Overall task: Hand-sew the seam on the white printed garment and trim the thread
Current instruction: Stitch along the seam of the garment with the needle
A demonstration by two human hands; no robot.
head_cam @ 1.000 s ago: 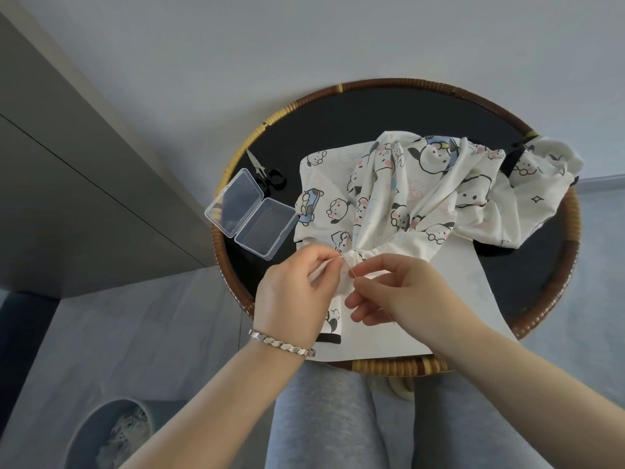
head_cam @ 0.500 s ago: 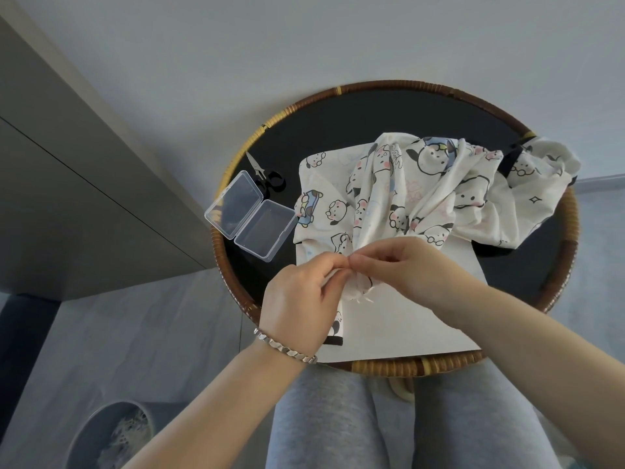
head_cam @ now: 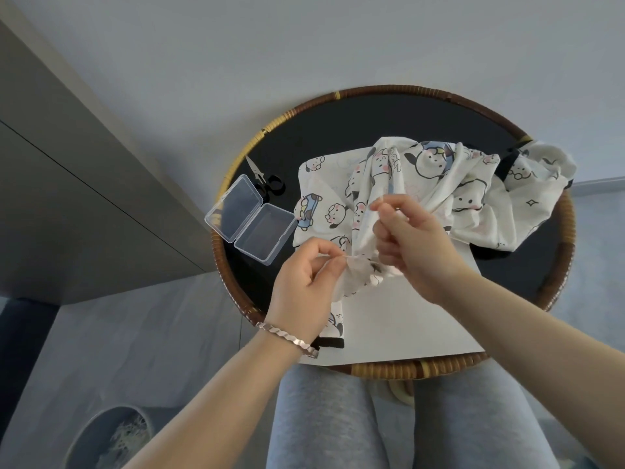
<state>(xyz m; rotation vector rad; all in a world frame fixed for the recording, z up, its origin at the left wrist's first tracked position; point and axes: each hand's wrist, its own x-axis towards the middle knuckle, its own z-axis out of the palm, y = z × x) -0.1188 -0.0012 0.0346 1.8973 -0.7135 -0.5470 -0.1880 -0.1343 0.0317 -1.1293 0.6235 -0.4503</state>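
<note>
The white garment printed with cartoon dogs lies bunched on a round black table with a woven rim. My left hand, with a bracelet on the wrist, pinches a gathered fold of the fabric at the seam. My right hand is raised above that fold with thumb and forefinger pinched together, the other fingers curled. The needle and thread are too thin to make out. Small black-handled scissors lie at the table's left, apart from both hands.
An open clear plastic box sits on the table's left edge beside the scissors. A white sheet lies under the garment near me. My grey-clad knees are below the table. A round bin stands on the floor at lower left.
My right hand has lifted up and away from the fold, from meeting my left fingertips to a spot higher over the garment. My left hand keeps its pinch on the fabric.
</note>
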